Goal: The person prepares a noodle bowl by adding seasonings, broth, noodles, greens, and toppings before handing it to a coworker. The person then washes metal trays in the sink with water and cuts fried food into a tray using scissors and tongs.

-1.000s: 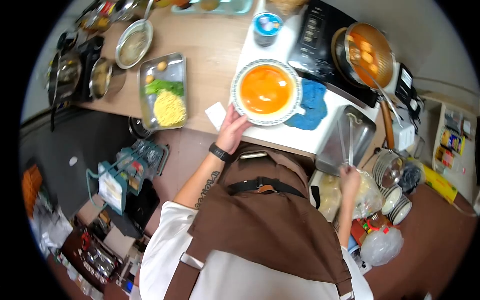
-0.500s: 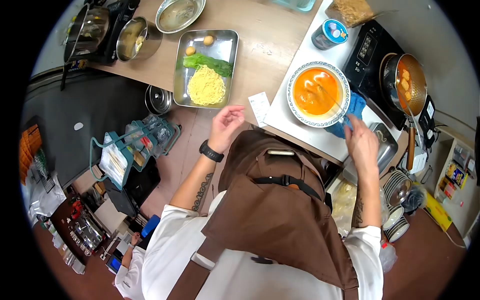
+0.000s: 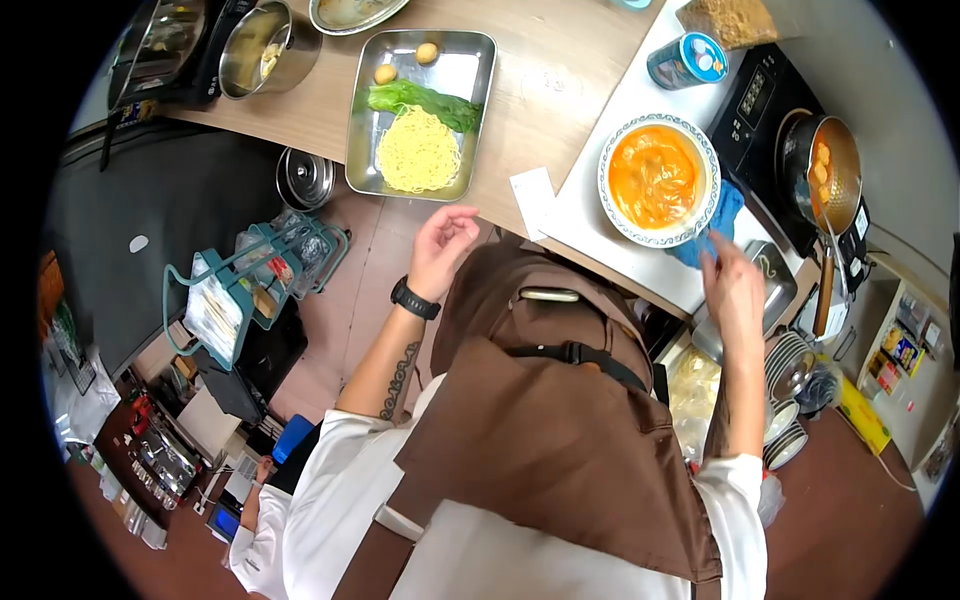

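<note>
- at the far left, a deep round steel pot (image 3: 268,50) stands on the light wooden table (image 3: 530,110).
- next, a rectangular steel tray (image 3: 358,165) holds yellow noodles (image 3: 419,150), long green leaves (image 3: 425,104) and two small tan balls.
- below the tray, the left hand (image 3: 445,250) is raised, fingers loosely curled, with nothing visible in it.
- a white paper slip (image 3: 532,203) lies just right of that hand.
- the round white bowl with a patterned rim (image 3: 606,190), filled with orange liquid, sits on the white surface (image 3: 645,272).
- the right hand (image 3: 735,290) is bent beside the bowl's lower right rim, over a crumpled blue cloth (image 3: 728,208); whether it grips anything i cannot tell.
- farther right, a wooden-handled pan (image 3: 845,160) holds orange food.
</note>
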`<act>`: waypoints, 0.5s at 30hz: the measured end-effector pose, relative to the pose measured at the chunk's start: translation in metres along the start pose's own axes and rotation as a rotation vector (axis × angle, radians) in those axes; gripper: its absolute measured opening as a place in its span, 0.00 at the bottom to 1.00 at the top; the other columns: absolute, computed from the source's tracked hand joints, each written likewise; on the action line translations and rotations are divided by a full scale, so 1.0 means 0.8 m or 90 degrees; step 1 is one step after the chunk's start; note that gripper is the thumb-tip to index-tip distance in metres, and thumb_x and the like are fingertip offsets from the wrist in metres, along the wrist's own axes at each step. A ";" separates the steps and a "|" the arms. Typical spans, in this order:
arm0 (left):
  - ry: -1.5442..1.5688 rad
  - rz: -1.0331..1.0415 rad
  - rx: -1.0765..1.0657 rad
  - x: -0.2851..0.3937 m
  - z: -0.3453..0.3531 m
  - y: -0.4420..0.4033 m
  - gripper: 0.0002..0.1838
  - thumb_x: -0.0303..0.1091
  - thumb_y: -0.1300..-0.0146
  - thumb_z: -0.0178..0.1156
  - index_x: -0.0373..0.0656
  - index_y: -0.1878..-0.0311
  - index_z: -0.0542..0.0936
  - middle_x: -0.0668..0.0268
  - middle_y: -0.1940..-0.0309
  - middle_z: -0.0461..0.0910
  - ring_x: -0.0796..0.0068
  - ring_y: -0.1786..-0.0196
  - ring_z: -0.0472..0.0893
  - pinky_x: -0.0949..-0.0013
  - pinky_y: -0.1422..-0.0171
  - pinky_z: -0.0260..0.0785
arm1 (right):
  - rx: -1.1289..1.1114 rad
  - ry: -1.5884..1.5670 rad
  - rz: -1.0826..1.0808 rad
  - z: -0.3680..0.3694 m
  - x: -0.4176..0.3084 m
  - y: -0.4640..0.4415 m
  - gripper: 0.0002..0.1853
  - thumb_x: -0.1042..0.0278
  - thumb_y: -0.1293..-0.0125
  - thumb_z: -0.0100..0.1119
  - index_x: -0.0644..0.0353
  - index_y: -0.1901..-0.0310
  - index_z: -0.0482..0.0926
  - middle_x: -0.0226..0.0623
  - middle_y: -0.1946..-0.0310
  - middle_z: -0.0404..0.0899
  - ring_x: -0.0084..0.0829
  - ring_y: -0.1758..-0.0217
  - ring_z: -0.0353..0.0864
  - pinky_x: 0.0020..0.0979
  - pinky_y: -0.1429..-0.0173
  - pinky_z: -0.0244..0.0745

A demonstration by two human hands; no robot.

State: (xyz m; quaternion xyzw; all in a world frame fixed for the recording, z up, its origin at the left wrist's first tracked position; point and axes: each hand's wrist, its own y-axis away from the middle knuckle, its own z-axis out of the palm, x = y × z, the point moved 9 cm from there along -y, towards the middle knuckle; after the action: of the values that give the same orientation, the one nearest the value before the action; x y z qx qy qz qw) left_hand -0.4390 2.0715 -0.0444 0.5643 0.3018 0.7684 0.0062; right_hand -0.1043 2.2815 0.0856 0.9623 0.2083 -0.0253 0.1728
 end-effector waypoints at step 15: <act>-0.036 0.018 0.001 0.003 -0.014 -0.006 0.14 0.27 0.30 0.61 0.38 0.42 0.79 0.75 0.62 0.78 0.86 0.60 0.76 0.80 0.54 0.70 | -0.040 -0.013 0.047 0.006 0.012 0.003 0.17 0.63 0.33 0.63 0.55 0.44 0.84 0.51 0.58 0.86 0.52 0.53 0.85 0.48 0.50 0.79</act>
State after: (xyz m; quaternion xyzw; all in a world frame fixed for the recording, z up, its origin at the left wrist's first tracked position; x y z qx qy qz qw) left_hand -0.4508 2.0712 -0.0467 0.5903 0.2938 0.7518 0.0035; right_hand -0.0944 2.2819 0.0805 0.9632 0.1717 -0.0219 0.2058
